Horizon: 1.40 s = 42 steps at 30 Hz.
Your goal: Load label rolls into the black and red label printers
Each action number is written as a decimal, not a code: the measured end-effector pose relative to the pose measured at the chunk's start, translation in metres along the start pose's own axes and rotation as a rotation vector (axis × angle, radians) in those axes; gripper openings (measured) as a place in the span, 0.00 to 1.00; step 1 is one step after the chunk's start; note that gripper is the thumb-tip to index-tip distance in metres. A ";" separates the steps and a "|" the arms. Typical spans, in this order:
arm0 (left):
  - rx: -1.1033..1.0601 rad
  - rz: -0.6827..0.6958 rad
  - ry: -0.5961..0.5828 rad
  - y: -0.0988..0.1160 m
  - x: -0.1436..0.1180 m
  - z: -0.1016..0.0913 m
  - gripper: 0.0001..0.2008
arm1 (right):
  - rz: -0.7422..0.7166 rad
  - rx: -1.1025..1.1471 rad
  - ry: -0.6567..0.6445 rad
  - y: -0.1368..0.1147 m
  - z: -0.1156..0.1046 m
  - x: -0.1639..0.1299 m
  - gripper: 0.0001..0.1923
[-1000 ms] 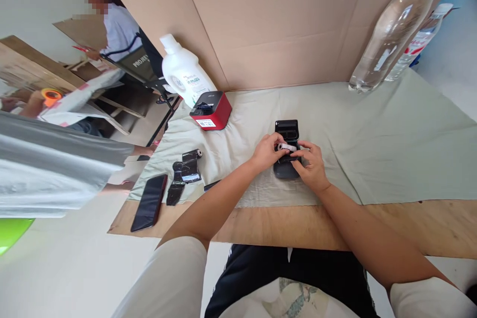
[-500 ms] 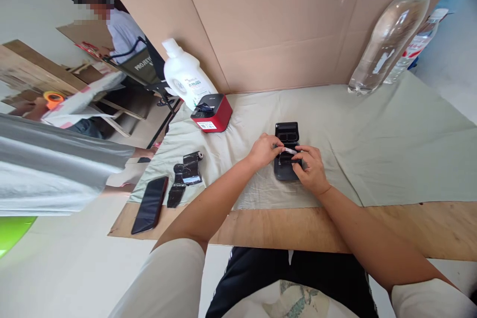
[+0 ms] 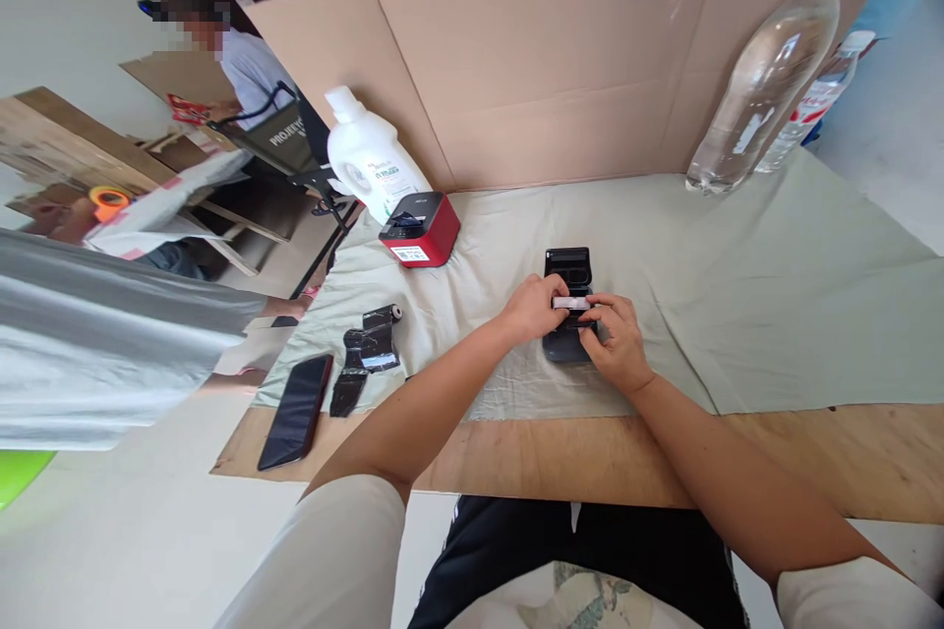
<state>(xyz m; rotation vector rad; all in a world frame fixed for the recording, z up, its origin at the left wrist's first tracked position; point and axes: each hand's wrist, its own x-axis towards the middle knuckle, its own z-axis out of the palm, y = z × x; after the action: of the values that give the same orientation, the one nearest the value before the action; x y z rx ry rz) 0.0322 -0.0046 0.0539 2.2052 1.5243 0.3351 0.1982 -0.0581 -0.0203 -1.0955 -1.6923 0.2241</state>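
one white roll [image 3: 571, 303], one black case [image 3: 567, 348], three bottles [image 3: 767, 84] (two clear, one white), one phone [image 3: 296, 413]

Black on the lidded case [image 3: 566, 349], pinkish white on the small roll [image 3: 571, 303]. Red with a black top on the boxy device [image 3: 431, 240]. White with green lettering on the detergent bottle [image 3: 375, 162]. Pale grey-green across the cloth [image 3: 774, 314].

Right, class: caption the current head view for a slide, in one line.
Left hand and right hand handle a pale roll at an open black device.
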 end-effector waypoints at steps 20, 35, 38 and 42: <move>-0.234 0.289 0.344 -0.028 0.015 0.013 0.27 | -0.069 -0.075 -0.040 0.003 -0.002 0.002 0.05; -0.226 0.365 0.564 -0.024 -0.057 0.076 0.22 | -0.174 -0.168 -0.157 -0.004 -0.003 0.001 0.26; -0.159 0.357 0.570 -0.025 -0.056 0.081 0.23 | -0.148 -0.289 -0.191 -0.003 0.001 -0.004 0.31; -0.139 0.301 0.520 -0.023 -0.058 0.082 0.26 | -0.179 -0.400 -0.259 -0.006 -0.002 -0.006 0.31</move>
<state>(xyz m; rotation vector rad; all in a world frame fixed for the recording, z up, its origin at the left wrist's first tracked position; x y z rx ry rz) 0.0275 -0.0691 -0.0263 2.3443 1.3395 1.1486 0.1963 -0.0670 -0.0200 -1.2334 -2.1168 -0.0979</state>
